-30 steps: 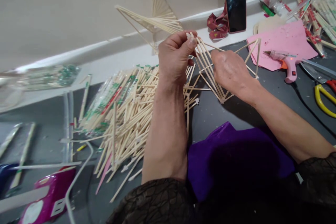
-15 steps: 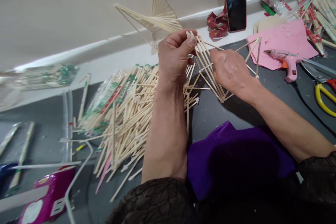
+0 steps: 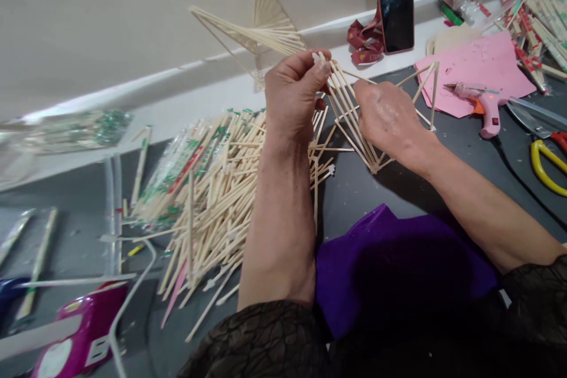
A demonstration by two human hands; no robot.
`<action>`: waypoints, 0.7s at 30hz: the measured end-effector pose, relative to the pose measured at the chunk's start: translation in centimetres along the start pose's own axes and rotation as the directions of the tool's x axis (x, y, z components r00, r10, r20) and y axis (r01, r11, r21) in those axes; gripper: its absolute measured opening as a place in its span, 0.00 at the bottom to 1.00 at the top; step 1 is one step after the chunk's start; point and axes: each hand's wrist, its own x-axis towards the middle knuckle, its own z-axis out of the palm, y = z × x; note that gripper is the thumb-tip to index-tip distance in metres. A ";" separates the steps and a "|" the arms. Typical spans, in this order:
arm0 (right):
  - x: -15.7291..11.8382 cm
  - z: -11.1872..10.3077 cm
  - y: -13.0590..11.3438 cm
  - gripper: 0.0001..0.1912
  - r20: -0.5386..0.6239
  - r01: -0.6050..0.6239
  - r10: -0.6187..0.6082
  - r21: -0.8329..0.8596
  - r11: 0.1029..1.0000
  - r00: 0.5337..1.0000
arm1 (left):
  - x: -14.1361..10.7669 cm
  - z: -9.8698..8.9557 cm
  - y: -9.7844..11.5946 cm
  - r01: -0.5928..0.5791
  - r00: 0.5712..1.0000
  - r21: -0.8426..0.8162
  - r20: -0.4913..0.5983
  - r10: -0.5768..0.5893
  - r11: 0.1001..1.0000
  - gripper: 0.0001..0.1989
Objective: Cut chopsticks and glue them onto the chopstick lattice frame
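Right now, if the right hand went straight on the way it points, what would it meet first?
The right hand would probably first meet the slanting sticks of the stick frame, and may be touching them; depth is unclear there. The left hand seems next in line.

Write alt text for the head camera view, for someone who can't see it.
The left hand pinches a frame of wooden sticks, the right hand against it, over a grey table. Loose sticks lie to the left, a pink glue gun right.
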 end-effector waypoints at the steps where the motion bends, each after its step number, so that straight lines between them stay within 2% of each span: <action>1: 0.0 -0.1 0.0 0.20 0.007 0.001 -0.001 -0.003 1.000 1.000 | -0.1 0.0 0.1 0.014 1.000 0.011 -0.003 -0.014 1.000 0.11; 13: 0.0 -0.6 -0.3 0.20 0.046 -0.017 0.016 0.005 1.000 0.999 | -0.4 0.4 1.1 0.078 0.997 0.075 -0.023 -0.076 0.994 0.14; 21: 0.1 -0.1 -0.2 0.21 0.028 -0.008 0.008 -0.009 1.000 1.000 | -0.5 0.4 1.2 0.087 0.996 0.154 -0.041 -0.081 0.984 0.14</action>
